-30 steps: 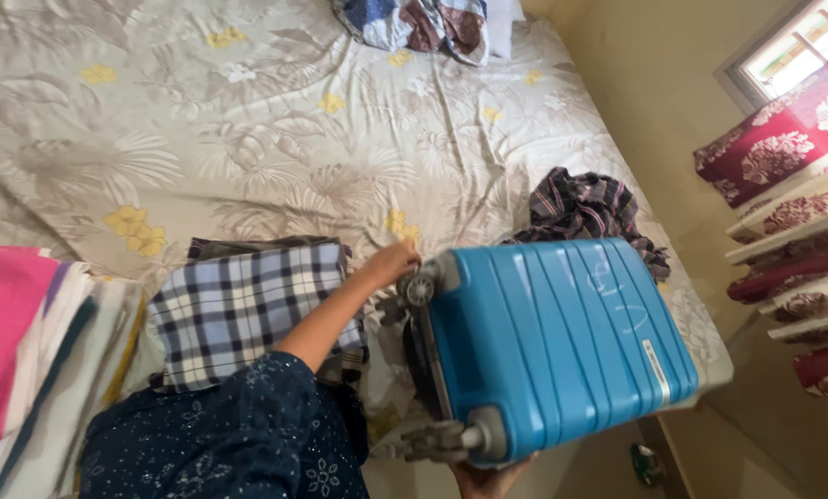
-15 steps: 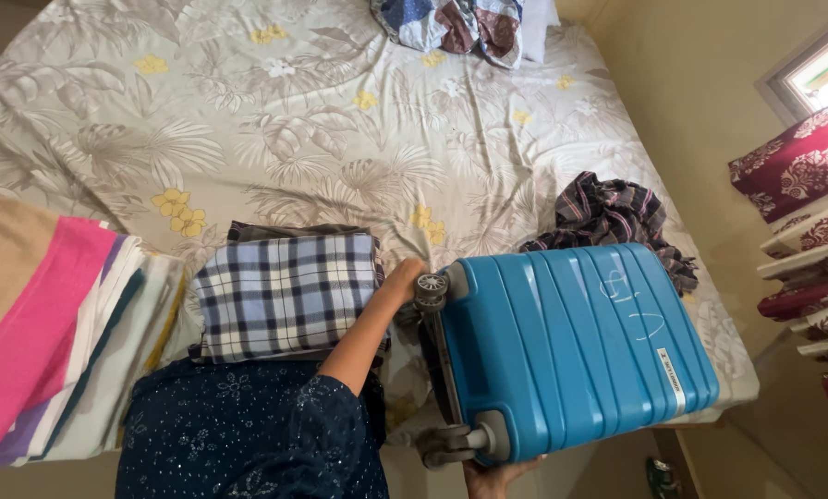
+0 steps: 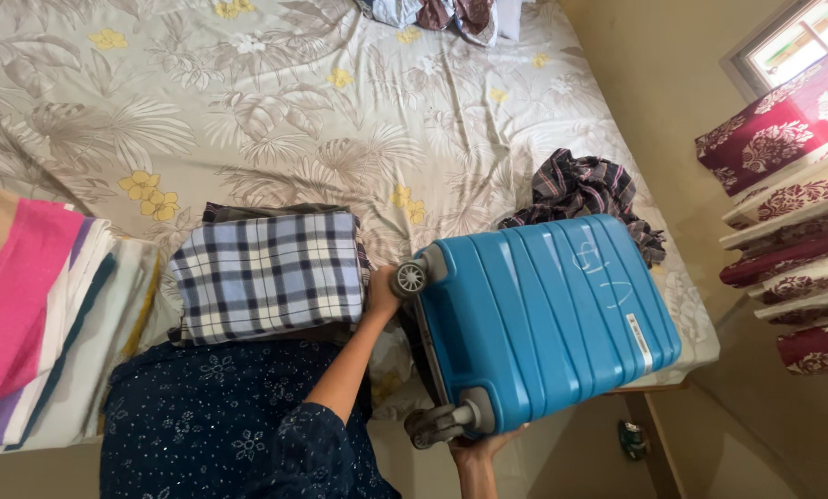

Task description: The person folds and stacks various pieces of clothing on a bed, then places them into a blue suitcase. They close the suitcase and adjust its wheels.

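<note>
Two hands carry one load here, and everything else lies to its left on the bed. Farthest left, a stack of folded cloth in pink, white and teal stripes (image 3: 35, 314) sits at the mattress edge, partly cut off by the frame. Next to it a folded blue-and-white checked garment (image 3: 271, 274) rests on a darker folded piece, squared up as if set aside as a pile. The person's dark blue patterned sleeve (image 3: 238, 425) fills the bottom of the view and hides the bed edge beneath it.

The left hand (image 3: 380, 294) is closed against the bottom end of the ribbed bright-blue hard-shell suitcase (image 3: 543, 319), just beside the grey wheel (image 3: 411, 277); its fingers are out of sight behind the case. The right hand (image 3: 481, 450) cups the case from underneath near the lower pair of wheels (image 3: 437, 425), fingers spread. With one grip on each corner, the case lies flat on its side, resting partly on the floral bedsheet (image 3: 275, 120) at the bed's right edge, probably half-supported by the hands.

Behind the case a crumpled dark checked cloth (image 3: 585, 189) peeks out, mostly covered. Maroon floral curtains (image 3: 784, 139) hang at far right.
</note>
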